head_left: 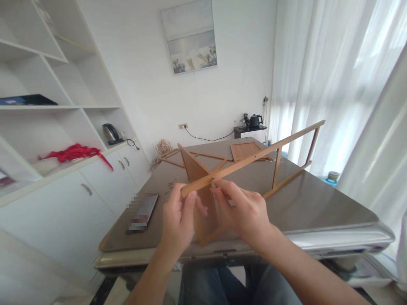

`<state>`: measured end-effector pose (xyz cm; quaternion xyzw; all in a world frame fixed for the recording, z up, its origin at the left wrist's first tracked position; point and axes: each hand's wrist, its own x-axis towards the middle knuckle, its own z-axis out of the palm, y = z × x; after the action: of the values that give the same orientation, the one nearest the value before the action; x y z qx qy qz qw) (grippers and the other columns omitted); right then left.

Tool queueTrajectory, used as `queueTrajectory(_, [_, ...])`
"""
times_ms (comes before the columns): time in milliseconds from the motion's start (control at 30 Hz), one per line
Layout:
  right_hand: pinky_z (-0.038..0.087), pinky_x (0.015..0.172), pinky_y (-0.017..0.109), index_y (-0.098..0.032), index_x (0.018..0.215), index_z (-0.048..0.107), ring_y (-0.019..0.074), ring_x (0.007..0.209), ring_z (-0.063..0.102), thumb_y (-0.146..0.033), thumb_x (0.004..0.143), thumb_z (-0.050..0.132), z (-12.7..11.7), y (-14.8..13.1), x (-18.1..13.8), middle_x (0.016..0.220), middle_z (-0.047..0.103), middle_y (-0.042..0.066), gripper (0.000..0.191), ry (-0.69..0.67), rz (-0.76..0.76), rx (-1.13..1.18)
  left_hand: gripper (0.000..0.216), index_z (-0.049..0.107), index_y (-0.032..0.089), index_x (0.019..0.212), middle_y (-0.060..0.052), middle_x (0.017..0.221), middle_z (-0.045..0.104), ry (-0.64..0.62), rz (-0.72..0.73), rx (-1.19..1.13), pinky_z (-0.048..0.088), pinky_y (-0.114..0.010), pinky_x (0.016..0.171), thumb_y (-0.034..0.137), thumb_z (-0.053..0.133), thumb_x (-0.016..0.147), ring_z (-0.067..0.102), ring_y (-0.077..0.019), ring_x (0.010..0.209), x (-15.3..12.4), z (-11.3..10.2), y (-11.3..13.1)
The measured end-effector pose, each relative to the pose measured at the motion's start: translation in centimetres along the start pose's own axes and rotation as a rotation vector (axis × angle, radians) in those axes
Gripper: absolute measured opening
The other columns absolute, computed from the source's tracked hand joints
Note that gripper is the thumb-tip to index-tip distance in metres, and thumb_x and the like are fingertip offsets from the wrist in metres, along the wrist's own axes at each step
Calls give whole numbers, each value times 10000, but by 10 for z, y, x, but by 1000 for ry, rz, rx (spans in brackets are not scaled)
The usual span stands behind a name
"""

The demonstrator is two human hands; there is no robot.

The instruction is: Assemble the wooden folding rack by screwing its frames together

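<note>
A light-brown wooden frame (254, 158), with long rails and crosspieces, stands on its side and slants up to the right. My left hand (179, 216) is closed around the near end of its upper rail, thumb on top. Against that rail a flat wooden panel (193, 165) meets it at an angle. Where they join, a small metal fitting (213, 178) shows. My right hand (246, 209) pinches right beside this fitting with thumb and forefinger. What lies between those fingertips is too small to make out.
The grey table (318, 203) carries a phone (144, 214) at left, another wooden frame (203, 155) and a panel (244, 151) behind, plus small loose pieces (171, 184). Shelves (63, 108) stand left, a curtain (305, 76) right. Several appliances, including a black pot (255, 120), are at the back.
</note>
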<state>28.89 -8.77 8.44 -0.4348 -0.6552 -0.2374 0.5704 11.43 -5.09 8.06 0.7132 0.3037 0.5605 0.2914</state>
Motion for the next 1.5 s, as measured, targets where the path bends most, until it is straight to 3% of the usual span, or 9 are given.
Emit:
queueTrajectory(267, [638,797,361,-65,1408,539,237,941,716,-160,1025,570,-28,12,18,1072,739,143,396,-319,-323,5,266,563,227,930,17,706,667,-6,1,35,520,-285,707,439,500,1079,690,-170,693,1,1,4])
queueTrajectory(433, [638,878,412,-16,1388,546,273,1015,691,-113,1007,599,-35,16,28,1108,723,177,396,-334,-444,-45,306,626,216,879,-6,761,692,-38,67,85,491,-295,722,421,506,1072,672,-176,734,7,-9,4])
queueTrajectory(533, [637,850,418,16,1378,548,279,994,684,-96,978,650,-33,14,28,1099,715,191,428,-324,-443,-40,404,706,211,922,-46,914,723,-6,239,113,497,-328,794,428,409,1089,674,-209,871,31,-20,0])
queueTrajectory(633, [628,805,419,32,1379,545,278,963,676,-48,947,673,-30,11,24,1098,709,208,458,-297,-430,-37,480,745,194,1112,-101,1211,711,17,442,181,441,-425,1080,430,328,1094,630,-273,1193,70,-22,-6])
queueTrajectory(733, [616,824,419,25,1440,518,279,1002,669,8,922,675,-29,11,17,1142,694,223,541,-302,-389,-25,504,727,195,1168,-108,1292,712,-140,593,255,304,-499,1217,397,271,1098,549,-288,1351,106,-12,-14])
queueTrajectory(900, [599,929,405,-20,1546,459,274,1152,638,61,895,682,-30,14,8,1248,661,211,693,-348,-307,40,490,500,220,671,-26,670,607,-347,623,417,435,-388,830,297,253,1087,553,-197,728,126,15,-22])
queueTrajectory(1200, [612,908,363,-12,1483,554,249,1096,682,-96,833,852,-45,31,8,1163,712,178,719,-277,-317,-145,531,558,197,633,-41,626,618,-246,689,545,340,-376,695,272,286,1083,548,-188,645,130,51,-17])
queueTrajectory(1400, [622,877,346,-59,1443,612,230,1034,713,-196,863,849,-53,37,-1,1133,728,152,642,-185,-213,-215,625,619,181,648,-22,601,609,-612,564,442,272,-332,588,441,284,1107,541,-163,576,148,49,4])
queueTrajectory(1500, [621,882,351,-86,1421,635,228,1038,716,-246,913,806,-53,33,-1,1138,728,144,560,-167,-156,-230,453,747,227,991,27,640,630,-828,480,229,340,-291,605,418,351,1097,573,-138,604,161,38,16])
